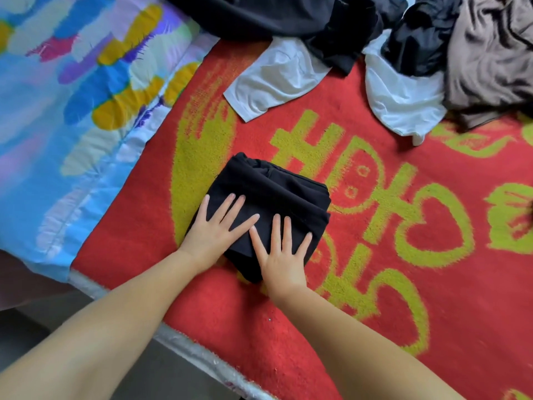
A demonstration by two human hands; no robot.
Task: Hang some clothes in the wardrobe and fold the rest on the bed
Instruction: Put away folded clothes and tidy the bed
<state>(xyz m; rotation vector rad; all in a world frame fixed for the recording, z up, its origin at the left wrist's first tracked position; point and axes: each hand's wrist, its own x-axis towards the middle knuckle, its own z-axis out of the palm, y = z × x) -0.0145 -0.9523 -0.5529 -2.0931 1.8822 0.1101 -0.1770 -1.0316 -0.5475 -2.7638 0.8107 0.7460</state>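
Observation:
A folded black garment (277,192) lies as a compact square on the red blanket (288,327) near the bed's front edge. My left hand (215,229) presses flat on its left side with fingers spread. My right hand (281,255) lies flat on its near right part, fingers straight. Unfolded clothes sit at the far side: a black garment (288,15), a white garment (277,79), another white piece (403,102), a crumpled black piece (418,44) and a brown-grey garment (490,59).
A colourful blue, yellow and pink quilt (72,96) covers the bed's left part. The bed's front edge (184,345) runs diagonally below my arms, with dark floor (57,313) beyond it. Red blanket with yellow-green patterns stretches to the right.

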